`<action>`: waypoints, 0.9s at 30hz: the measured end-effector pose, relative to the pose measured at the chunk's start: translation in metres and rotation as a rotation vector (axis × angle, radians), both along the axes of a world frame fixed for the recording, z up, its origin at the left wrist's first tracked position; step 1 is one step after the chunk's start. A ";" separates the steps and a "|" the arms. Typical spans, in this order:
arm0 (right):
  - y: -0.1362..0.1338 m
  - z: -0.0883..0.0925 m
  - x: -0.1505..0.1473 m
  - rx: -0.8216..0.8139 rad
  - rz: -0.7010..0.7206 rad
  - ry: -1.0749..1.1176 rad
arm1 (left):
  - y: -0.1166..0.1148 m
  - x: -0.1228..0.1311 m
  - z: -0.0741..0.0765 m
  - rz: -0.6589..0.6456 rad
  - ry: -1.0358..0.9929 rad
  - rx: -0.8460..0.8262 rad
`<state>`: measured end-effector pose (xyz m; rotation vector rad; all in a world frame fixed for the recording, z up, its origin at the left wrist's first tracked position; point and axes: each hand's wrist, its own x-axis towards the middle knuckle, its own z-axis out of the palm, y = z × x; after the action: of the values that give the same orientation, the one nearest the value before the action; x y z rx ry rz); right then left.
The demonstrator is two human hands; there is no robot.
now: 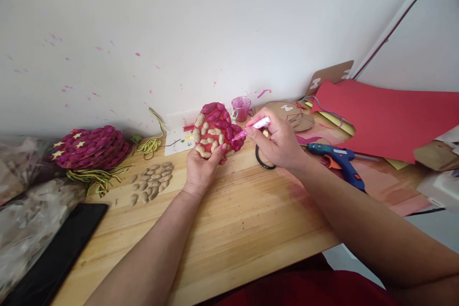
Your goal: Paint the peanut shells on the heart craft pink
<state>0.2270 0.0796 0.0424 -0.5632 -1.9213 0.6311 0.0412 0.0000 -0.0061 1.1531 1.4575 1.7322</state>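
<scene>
My left hand grips a red disc with peanuts stuck on it by its lower edge, tilted up towards me. Peanuts along its top and right side are magenta and wet-looking; those on the left and bottom are bare tan. Between the fingertips of my right hand is a paintbrush with a white handle. Its pink-coated tip touches the peanuts at the disc's right edge. Behind the disc, against the wall, stands a clear cup with pink paint.
Loose peanuts lie left of my left hand. Farther left are stacked magenta peanut discs with stars, yellow-green cord, a plastic bag and a black flat device. At right are a blue glue gun and red sheet.
</scene>
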 end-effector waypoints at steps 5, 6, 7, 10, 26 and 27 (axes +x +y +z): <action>0.000 0.001 0.001 0.028 -0.051 -0.025 | 0.000 -0.001 -0.002 -0.004 0.002 0.010; 0.000 0.002 0.001 0.041 -0.045 -0.026 | 0.000 -0.001 -0.002 -0.005 0.004 0.013; 0.000 0.002 0.000 0.057 -0.035 -0.027 | 0.000 -0.001 -0.003 -0.003 0.009 0.012; -0.001 0.002 -0.002 0.092 -0.014 -0.015 | 0.001 -0.002 -0.003 0.004 0.036 0.004; -0.002 0.000 -0.002 0.095 -0.032 -0.027 | 0.000 0.004 0.006 0.029 -0.169 -0.027; -0.002 0.000 -0.002 0.108 -0.040 -0.018 | 0.001 0.004 0.006 0.030 -0.168 -0.029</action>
<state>0.2254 0.0778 0.0421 -0.5391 -1.9437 0.4951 0.0456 0.0005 -0.0001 0.9503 1.3992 1.7770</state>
